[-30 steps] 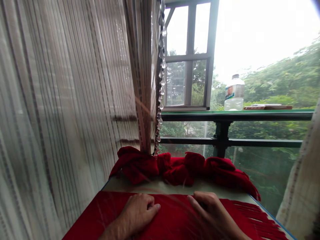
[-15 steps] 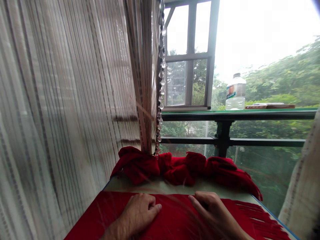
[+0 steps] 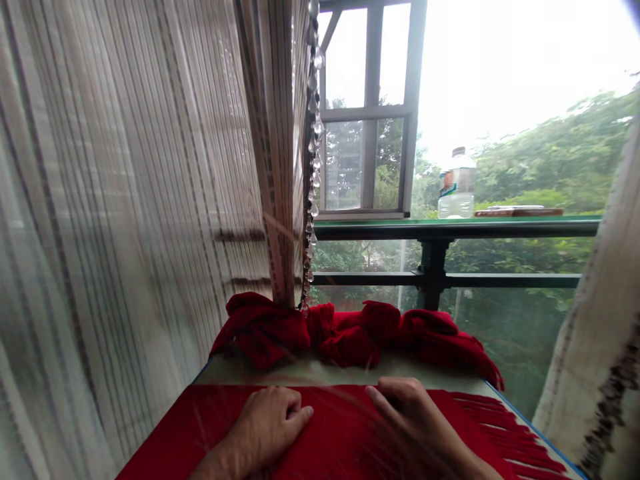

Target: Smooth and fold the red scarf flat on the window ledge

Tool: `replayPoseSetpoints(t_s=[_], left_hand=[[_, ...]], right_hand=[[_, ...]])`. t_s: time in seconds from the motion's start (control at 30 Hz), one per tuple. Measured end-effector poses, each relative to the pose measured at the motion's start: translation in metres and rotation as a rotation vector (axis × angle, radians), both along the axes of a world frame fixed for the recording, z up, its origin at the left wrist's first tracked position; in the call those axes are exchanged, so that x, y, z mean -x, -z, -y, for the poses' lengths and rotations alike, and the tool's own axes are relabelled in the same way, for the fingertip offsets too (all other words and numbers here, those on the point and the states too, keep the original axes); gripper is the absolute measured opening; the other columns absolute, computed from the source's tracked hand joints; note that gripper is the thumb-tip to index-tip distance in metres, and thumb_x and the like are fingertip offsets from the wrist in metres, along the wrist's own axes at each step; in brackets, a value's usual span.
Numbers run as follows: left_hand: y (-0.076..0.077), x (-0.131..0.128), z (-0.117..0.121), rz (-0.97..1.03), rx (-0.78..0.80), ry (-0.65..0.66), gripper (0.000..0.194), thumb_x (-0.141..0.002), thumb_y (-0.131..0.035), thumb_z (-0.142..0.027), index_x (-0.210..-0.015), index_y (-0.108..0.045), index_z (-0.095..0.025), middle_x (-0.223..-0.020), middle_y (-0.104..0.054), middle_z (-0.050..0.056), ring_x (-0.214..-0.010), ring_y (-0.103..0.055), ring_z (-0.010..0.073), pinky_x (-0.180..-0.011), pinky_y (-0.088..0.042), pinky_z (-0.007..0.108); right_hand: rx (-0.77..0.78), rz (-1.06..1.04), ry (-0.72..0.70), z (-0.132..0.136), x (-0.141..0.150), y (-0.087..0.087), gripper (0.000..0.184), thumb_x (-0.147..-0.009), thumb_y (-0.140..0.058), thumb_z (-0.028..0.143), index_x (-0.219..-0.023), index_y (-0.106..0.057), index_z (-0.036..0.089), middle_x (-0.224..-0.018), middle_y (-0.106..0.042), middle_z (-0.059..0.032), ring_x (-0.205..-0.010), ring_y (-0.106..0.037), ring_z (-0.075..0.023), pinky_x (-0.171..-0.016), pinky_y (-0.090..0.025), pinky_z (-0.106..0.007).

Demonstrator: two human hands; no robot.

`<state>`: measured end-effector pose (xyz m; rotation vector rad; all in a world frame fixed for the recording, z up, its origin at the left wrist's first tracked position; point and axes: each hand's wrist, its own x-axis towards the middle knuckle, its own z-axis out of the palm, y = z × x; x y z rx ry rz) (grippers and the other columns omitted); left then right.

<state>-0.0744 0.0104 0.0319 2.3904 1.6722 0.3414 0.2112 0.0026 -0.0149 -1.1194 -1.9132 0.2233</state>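
Note:
A red fringed scarf (image 3: 330, 433) lies spread flat on a pale table (image 3: 320, 371) in front of me. My left hand (image 3: 273, 420) rests on it near its far edge, fingers curled under and thumb pointing right. To the right, my right hand (image 3: 407, 407) is closed at the same edge, its thumb pointing toward the far side. Both hands' fingertips are hidden, so whether they pinch the cloth cannot be seen. Strips of fringe (image 3: 515, 427) spread out at the scarf's right end. Beyond the hands lies a bunched red cloth (image 3: 350, 337) along the table's far end.
A striped sheer curtain (image 3: 125, 200) hangs along the left, edged with clear beads (image 3: 315, 160). Another curtain (image 3: 595, 300) hangs at the right. Behind the table runs a dark railing (image 3: 375, 230) with a plastic bottle (image 3: 456, 190) and a flat brown item (image 3: 520, 212) on its ledge.
The whole view has shifted a little, so things sit slightly further left and more of the right curtain shows. Both hands keep their place on the scarf.

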Motion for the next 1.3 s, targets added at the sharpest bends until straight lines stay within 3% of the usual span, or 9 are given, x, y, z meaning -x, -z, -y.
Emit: replayPoseSetpoints(t_s=[1.3], left_hand=[[-0.009,-0.003,0.004,-0.044,0.019,-0.009,0.041,-0.096,-0.056,-0.044,-0.063,-0.043,-0.024,-0.068,-0.065,-0.001,-0.070,-0.060,0.0196,-0.062,-0.022,0.035]], right_hand=[[0.053,0.009,0.015,0.003,0.001,-0.007,0.048,-0.105,-0.045,0.048,-0.065,-0.028,0.027,-0.063,-0.030,0.0083,-0.059,-0.028,-0.0132,-0.055,-0.024,-0.031]])
